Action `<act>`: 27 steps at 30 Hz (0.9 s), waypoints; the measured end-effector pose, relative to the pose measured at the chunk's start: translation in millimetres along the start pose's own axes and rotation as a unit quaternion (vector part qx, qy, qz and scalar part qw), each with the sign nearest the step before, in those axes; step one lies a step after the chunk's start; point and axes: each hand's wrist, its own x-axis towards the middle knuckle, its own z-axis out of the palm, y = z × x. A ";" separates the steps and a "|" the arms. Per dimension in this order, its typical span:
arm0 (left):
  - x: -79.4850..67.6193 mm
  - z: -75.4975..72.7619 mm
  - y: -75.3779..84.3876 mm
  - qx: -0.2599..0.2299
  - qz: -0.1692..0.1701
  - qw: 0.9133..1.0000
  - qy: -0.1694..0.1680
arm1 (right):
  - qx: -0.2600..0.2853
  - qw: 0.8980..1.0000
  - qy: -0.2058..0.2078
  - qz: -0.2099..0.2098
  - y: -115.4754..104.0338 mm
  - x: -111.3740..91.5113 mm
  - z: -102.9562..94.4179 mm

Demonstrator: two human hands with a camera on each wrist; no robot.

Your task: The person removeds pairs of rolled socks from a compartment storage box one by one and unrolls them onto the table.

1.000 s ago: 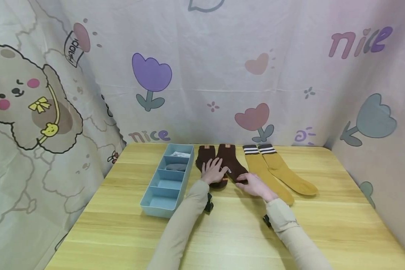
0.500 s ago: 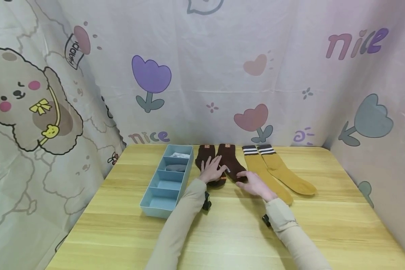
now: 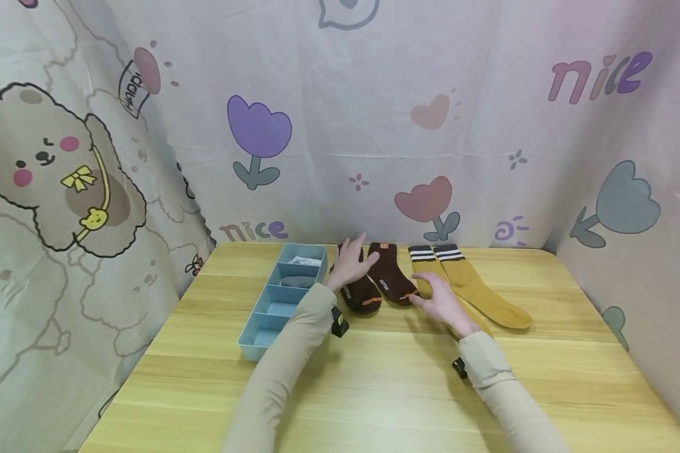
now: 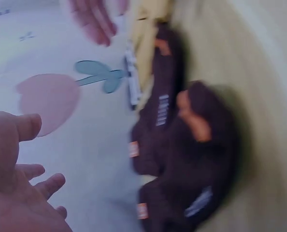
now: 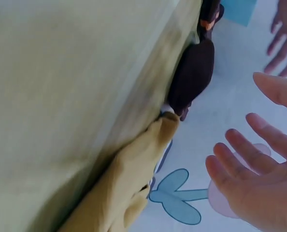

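Observation:
Two brown ankle socks with orange toe marks lie side by side on the table. Over the left brown sock my left hand hovers with spread fingers, hiding part of its cuff. The left wrist view shows that hand holding nothing. My right hand is by the toe of the right brown sock, in front of the left yellow sock. In the right wrist view its fingers are loosely bent and free. The other yellow sock has a black-and-white striped cuff.
A blue divided box stands left of the socks, partly behind my left sleeve. A white item and a grey folded item lie in its two rear compartments. A printed curtain rises behind the table.
My left hand has lifted off the brown socks and moved slightly back and left. The right hand has drawn a little right, away from the brown toe. The socks lie much as before.

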 end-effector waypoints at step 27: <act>-71.3 -118.7 -83.3 -0.151 -0.084 0.984 -0.048 | -0.007 0.991 -0.117 -0.072 5.5 -0.3 -2.5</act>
